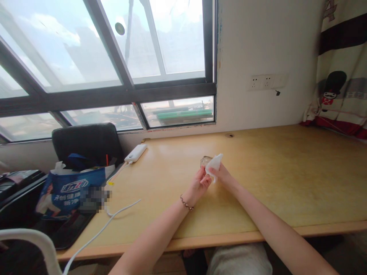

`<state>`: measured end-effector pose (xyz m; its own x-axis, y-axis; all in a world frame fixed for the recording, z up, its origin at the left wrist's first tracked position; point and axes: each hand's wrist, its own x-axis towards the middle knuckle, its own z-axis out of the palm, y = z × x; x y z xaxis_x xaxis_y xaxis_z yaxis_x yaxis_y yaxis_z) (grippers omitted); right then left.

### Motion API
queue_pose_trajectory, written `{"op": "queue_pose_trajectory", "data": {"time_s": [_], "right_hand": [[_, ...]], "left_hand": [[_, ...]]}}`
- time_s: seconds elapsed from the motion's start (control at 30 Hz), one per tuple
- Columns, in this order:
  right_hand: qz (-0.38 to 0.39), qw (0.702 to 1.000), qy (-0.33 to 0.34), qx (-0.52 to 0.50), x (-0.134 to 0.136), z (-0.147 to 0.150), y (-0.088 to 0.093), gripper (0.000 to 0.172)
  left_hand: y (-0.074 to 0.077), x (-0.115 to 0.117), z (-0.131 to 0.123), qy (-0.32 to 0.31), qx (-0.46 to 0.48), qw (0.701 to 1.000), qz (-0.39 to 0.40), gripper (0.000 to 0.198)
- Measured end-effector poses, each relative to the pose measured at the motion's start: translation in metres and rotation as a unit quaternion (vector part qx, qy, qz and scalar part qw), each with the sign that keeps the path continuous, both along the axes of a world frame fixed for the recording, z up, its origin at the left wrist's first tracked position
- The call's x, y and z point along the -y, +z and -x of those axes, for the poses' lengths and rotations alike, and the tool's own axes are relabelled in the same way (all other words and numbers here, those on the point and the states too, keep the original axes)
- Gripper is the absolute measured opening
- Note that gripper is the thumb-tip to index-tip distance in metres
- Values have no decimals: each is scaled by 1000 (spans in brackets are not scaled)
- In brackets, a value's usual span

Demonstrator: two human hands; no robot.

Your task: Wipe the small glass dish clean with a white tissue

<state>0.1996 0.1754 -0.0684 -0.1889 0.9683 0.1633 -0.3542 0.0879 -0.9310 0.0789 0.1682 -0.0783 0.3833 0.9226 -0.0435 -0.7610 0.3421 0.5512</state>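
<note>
One clear, dark-rimmed item (204,160), perhaps eyeglasses, is pinched at twelve o'clock of the left hand (197,186); the right hand (223,175) grips white tissue (213,165) at its ten o'clock; best to brace the rim steadily and press the tissue lightly

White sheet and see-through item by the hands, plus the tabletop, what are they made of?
White sheet: probably tissue or thin cloth, matte, from its soft folds.
See-through item: perhaps glass or clear plastic, as yellow seems to show through; finish too small to judge.
Tabletop: likely wood or laminate, smooth, given its yellow sheen.
</note>
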Motion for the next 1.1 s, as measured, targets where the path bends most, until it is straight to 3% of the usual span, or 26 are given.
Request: {"op": "queue_pose_trajectory", "data": {"time_s": [0.1,0.3,0.43,0.57,0.63,0.7,0.77,0.87,0.93,1.1], "right_hand": [[-1,997,72,-41,7,-1,10,36],[-16,992,44,-116,13,2,21,45],[-29,994,-36,-98,8,0,15,49],[-46,982,-183,8,7,0,7,69],[-62,975,-210,49,11,3,7,78],[-66,985,-156,34,16,5,10,83],[-57,996,-59,-29,19,6,16,80],[-23,988,48,-142,17,4,22,49],[9,980,68,-185,11,2,21,30],[48,976,80,-197,3,-3,12,22]], "left_hand": [[6,-1,4,-5,-60,998,-19,20],[10,-7,9,-19,-114,993,-27,25],[7,-6,4,-7,-145,989,-28,31],[9,4,-5,0,-167,983,-79,41],[12,10,-8,9,-172,978,-117,41],[14,12,-8,35,-186,974,-125,41],[14,9,-4,70,-206,971,-100,38],[10,0,3,109,-235,964,-62,37],[7,-5,6,137,-258,954,-68,37],[6,-5,6,146,-333,921,-137,46]]}}
